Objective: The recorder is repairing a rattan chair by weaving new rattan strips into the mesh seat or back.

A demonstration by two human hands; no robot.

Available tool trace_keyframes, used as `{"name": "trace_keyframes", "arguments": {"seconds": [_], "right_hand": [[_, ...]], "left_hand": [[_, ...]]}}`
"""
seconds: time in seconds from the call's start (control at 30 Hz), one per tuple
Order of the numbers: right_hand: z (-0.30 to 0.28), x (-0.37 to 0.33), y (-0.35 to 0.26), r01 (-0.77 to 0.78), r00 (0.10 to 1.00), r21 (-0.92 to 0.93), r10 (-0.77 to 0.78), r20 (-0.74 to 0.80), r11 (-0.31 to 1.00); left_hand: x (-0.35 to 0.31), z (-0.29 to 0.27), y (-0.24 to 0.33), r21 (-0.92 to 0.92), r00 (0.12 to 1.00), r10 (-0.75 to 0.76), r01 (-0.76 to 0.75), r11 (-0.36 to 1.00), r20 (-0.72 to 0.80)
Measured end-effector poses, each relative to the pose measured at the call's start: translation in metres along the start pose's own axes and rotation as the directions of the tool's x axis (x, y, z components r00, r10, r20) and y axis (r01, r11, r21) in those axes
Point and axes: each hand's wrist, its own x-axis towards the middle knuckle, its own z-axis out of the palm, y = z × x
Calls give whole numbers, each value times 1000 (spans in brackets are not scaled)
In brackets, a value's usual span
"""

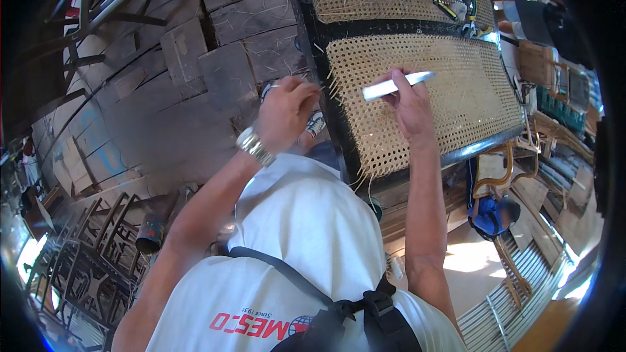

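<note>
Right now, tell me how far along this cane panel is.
Done: the cane panel looks woven across its whole face within the dark frame. In hand: the right hand holds a white flat tool over it; the left hand is at the left edge. Left: loose strand ends stick out there.

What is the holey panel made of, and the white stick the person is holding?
The panel looks like woven cane: tan strands crossing in an open mesh, loose ends poking out at its edge. The stick in the right hand is smooth and white, maybe plastic or painted metal; hard to tell.
</note>
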Motion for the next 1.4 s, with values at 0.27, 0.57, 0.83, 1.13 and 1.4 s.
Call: {"name": "trace_keyframes", "arguments": {"seconds": [0.27,0.57,0.83,1.13,1.4], "right_hand": [[12,7,15,218,976,-776,-121,181,592],[32,5,9,180,964,-900,113,242,396],[27,-6,32,260,963,-891,-35,267,371],[22,-23,54,394,902,-851,-323,286,347],[26,-18,42,329,937,-842,-257,235,428]], "left_hand": [[8,38,13,-62,966,-255,257,964,47],[16,52,2,-69,993,-73,79,994,91],[51,44,8,-64,846,-273,338,939,457],[51,45,0,-202,837,-289,417,886,464],[37,37,6,-235,917,-133,233,944,377]]}}
